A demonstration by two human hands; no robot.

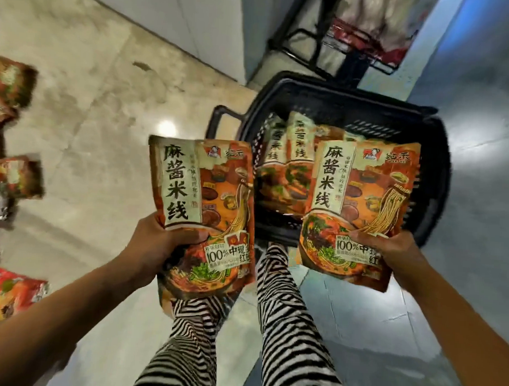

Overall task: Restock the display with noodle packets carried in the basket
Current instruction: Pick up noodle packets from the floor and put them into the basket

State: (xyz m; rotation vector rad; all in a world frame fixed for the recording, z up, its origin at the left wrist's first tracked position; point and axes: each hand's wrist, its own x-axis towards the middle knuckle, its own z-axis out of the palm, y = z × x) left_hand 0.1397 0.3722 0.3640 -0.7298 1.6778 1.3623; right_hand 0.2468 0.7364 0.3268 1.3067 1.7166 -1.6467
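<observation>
Tiled floor under black basket (pixel 433 136). My left hand (pixel 158 241) and right hand (pixel 390 251) each gripped one noodle packet (pixel 201 190), lifted clear; more remained inside. Next: carry both to display (pixel 6 182) at left.

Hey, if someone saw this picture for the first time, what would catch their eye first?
Two orange noodle packets with bold black lettering dominate the middle: the left hand grips the left packet, the right hand holds the right packet over a black plastic mesh basket. More matching packets lie inside it, and black-and-white striped trouser legs fill the bottom.
</observation>
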